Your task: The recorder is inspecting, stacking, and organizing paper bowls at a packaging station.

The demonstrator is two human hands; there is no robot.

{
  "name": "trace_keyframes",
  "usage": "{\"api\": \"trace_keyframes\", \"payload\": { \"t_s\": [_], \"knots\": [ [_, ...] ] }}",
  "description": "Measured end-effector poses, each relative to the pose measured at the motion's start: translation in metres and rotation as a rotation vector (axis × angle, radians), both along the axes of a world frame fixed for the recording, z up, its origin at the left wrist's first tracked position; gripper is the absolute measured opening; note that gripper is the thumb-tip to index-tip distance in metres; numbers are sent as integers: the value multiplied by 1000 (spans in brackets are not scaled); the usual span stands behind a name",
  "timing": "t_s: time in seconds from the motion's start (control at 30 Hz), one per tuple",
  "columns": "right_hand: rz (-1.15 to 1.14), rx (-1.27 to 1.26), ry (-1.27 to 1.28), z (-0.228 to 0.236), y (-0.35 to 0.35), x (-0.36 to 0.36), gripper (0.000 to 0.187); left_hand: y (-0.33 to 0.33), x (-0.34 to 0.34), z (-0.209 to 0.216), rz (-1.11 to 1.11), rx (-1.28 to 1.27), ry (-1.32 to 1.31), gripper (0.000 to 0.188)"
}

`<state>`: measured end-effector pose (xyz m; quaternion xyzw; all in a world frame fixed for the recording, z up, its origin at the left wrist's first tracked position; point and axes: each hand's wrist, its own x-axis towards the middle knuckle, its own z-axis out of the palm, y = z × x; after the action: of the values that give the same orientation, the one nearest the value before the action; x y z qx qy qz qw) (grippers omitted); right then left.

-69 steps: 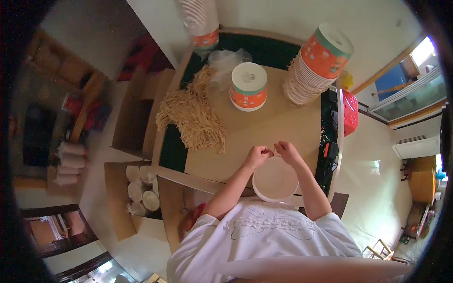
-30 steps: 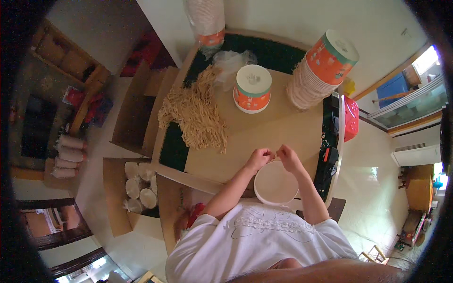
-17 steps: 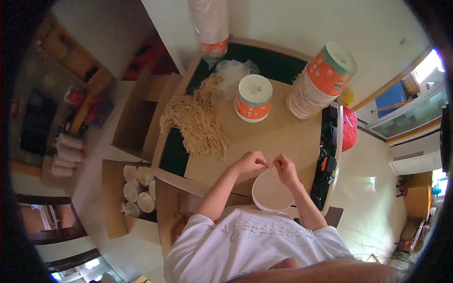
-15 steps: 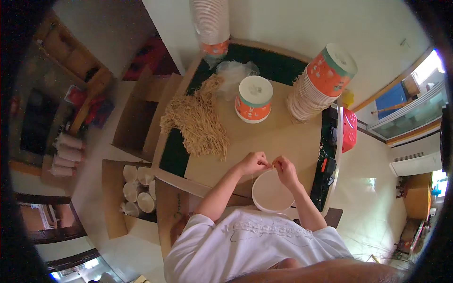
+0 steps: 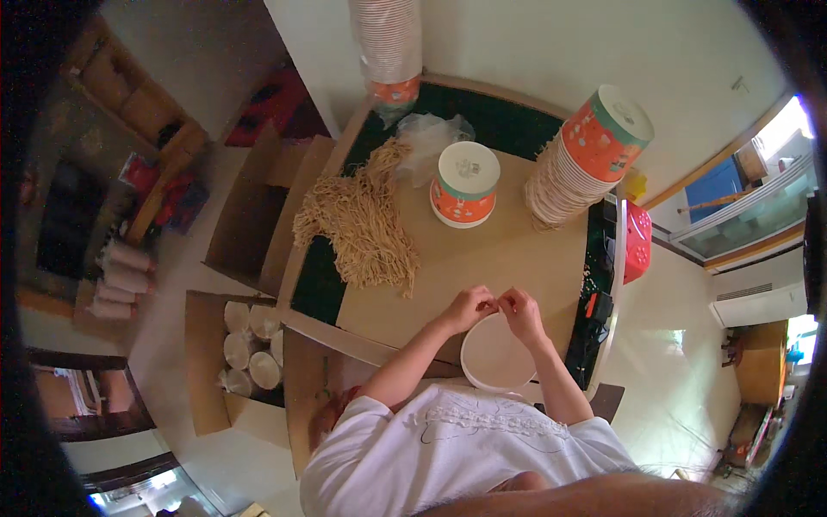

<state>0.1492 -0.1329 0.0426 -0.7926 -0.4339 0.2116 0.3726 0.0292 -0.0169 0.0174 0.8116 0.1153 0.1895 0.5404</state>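
Observation:
My left hand (image 5: 471, 308) and my right hand (image 5: 522, 315) meet fingertip to fingertip, both closed in a pinch. Whatever lies between the fingers is too small and hidden to make out. Just below them, at its far rim, a white paper bucket (image 5: 498, 353) stands close against my body with its mouth upward. Farther off on the brown board (image 5: 482, 263) are upside-down orange and green paper buckets (image 5: 466, 183). A bundle of tan twisted paper cords (image 5: 362, 228) lies to their left.
A tall stack of buckets (image 5: 586, 155) with cords hanging on it leans at the back right. Another wrapped stack (image 5: 388, 52) rises at the back left, near clear plastic (image 5: 431, 142). An open carton (image 5: 207, 370) of white buckets sits left, a red basket (image 5: 636, 241) right.
My hands have drawn closer together, and the left has shifted slightly down. A small light bit that showed between the fingertips is now covered. The bucket stays in place.

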Motion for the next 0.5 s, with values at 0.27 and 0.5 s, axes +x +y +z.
{"api": "trace_keyframes", "payload": {
  "t_s": [0.27,0.5],
  "knots": [
    [18,-9,92,13,1,-5,7,-2,-2,-9,-73,-1040,171,14],
    [-133,92,-10,17,-2,-21,6,-6,-1,-11,102,-1263,222,13]
  ]
}}
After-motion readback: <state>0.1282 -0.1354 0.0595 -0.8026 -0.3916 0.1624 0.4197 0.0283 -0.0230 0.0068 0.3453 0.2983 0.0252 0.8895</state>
